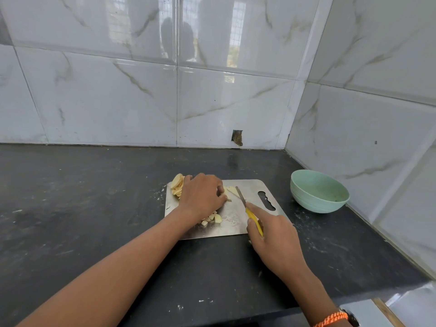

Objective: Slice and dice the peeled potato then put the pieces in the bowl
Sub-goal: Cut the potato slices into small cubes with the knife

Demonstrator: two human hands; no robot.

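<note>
Here, a person dices potato slices (232, 190) on a metal board (253, 187).
Left hand (203, 197) pins the slippery slices; right hand (274, 239) grips the knife (250, 210).

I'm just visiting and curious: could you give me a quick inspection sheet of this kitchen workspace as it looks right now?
Surface: dark countertop, scuffed, with white flecks.
Job's things: steel cutting board; potato slices stacked at its far left corner; diced pieces near its front; green bowl to the right, no pieces visible inside.
Clutter: nothing seen.
Hands: left hand pins potato; right hand grips yellow-handled knife.
Cables: nothing seen.
Surroundings: marble-look tiled walls, small hole.
</note>
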